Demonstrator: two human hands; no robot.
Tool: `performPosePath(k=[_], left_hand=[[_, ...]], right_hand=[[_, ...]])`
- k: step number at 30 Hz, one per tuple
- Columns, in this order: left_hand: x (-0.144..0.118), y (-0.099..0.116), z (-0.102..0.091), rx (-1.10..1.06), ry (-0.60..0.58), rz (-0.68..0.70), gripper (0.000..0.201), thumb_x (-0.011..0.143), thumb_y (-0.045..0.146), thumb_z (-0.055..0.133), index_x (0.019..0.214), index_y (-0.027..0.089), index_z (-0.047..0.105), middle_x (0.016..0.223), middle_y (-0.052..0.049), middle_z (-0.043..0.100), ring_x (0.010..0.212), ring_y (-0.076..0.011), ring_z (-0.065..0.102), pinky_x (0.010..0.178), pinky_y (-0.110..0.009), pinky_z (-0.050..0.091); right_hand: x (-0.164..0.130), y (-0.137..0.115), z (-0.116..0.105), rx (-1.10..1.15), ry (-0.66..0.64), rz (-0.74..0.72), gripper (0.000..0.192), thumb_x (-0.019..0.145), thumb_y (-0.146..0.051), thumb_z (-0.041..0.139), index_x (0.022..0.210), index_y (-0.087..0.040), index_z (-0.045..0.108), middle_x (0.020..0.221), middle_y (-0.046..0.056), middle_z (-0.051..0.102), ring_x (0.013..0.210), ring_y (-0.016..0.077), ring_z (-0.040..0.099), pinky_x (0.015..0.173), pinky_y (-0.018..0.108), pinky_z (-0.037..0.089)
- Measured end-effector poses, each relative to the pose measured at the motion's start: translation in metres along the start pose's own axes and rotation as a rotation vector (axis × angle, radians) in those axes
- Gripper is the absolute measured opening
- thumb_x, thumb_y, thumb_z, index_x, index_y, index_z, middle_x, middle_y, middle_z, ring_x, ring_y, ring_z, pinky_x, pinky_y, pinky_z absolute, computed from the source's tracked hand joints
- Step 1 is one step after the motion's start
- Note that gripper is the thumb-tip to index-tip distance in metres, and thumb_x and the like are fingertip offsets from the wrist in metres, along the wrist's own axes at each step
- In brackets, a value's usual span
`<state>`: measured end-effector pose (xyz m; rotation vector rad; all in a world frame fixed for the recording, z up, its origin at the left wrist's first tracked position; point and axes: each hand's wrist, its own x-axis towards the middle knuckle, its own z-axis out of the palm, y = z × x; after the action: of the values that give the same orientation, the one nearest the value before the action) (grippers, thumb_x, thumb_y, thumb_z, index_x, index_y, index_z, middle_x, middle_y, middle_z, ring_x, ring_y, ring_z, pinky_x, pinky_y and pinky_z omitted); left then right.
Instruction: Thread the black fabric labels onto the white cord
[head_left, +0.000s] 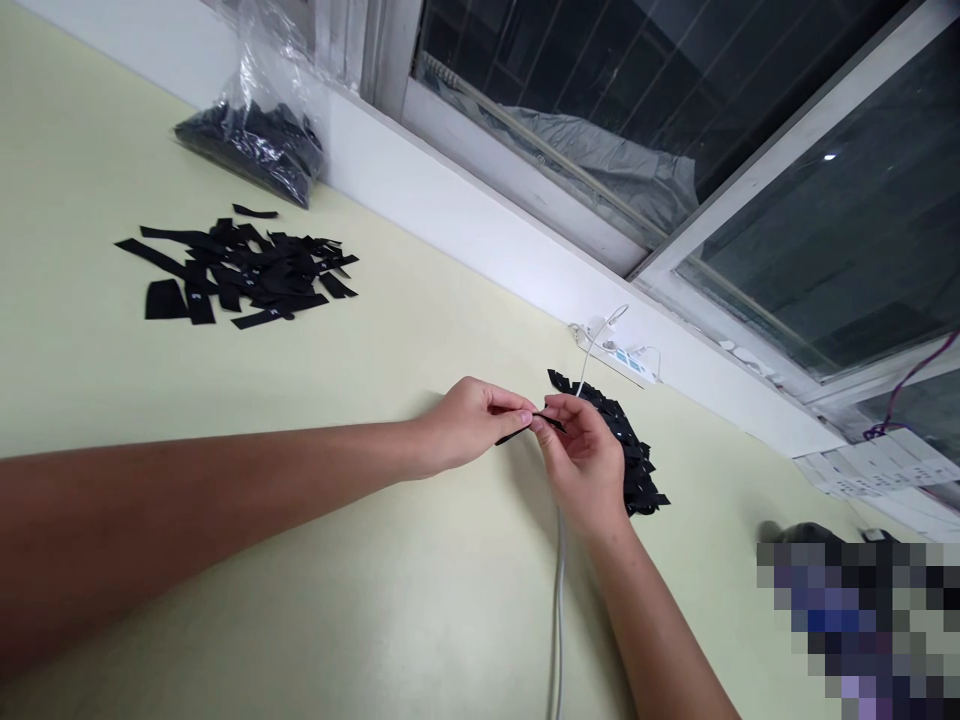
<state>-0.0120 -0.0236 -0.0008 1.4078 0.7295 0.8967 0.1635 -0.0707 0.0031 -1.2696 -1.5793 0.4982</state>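
Note:
Between my two hands is a small black fabric strip [513,436], held over the table. My left hand [471,425] pinches one part of it between thumb and fingers. The thumb and fingertips of my right hand [585,455] close on its other end, close to the left fingertips. Just behind my right hand lies a dense pile of black fabric pieces [637,455], partly hidden by that hand. Farther off at the left, a loose heap of black fabric strips [255,265] is spread out, some with small white marks like letters.
A clear plastic bag [262,130] of black pieces leans near the wall. A white power strip [615,355] sits at the wall. Its grey cable [559,610] runs across the pale table [360,600] beneath my right hand. A pixelated area covers the lower right.

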Motion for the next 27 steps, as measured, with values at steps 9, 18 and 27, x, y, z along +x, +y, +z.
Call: performPosePath(k=[9,18,27], left_hand=[[-0.004,0.000,0.006,-0.204,0.004,-0.171,0.024,0.085,0.037,0.070,0.100,0.021,0.079,0.117,-0.007,0.075,0.120,-0.0232,0.061,0.107,-0.038,0.039],[-0.005,0.002,0.007,-0.194,0.027,-0.217,0.025,0.083,0.037,0.070,0.097,0.018,0.079,0.104,-0.008,0.076,0.100,-0.0200,0.063,0.086,-0.032,0.045],[-0.001,0.003,0.005,-0.073,0.010,-0.052,0.026,0.083,0.040,0.072,0.094,0.017,0.077,0.100,-0.008,0.076,0.098,-0.0212,0.067,0.088,-0.034,0.048]], right_hand=[[0.002,0.005,0.000,0.023,-0.098,0.019,0.027,0.092,-0.033,0.065,0.116,-0.024,0.060,0.101,0.006,0.064,0.098,0.0187,0.065,0.091,0.038,0.056],[0.002,0.005,-0.002,0.018,-0.143,0.044,0.026,0.092,-0.034,0.063,0.116,-0.024,0.060,0.100,0.005,0.062,0.093,0.0186,0.064,0.087,0.037,0.056],[0.006,-0.008,-0.001,0.217,-0.062,0.139,0.033,0.082,-0.040,0.076,0.106,-0.023,0.062,0.094,0.003,0.060,0.087,0.0170,0.062,0.082,0.034,0.056]])
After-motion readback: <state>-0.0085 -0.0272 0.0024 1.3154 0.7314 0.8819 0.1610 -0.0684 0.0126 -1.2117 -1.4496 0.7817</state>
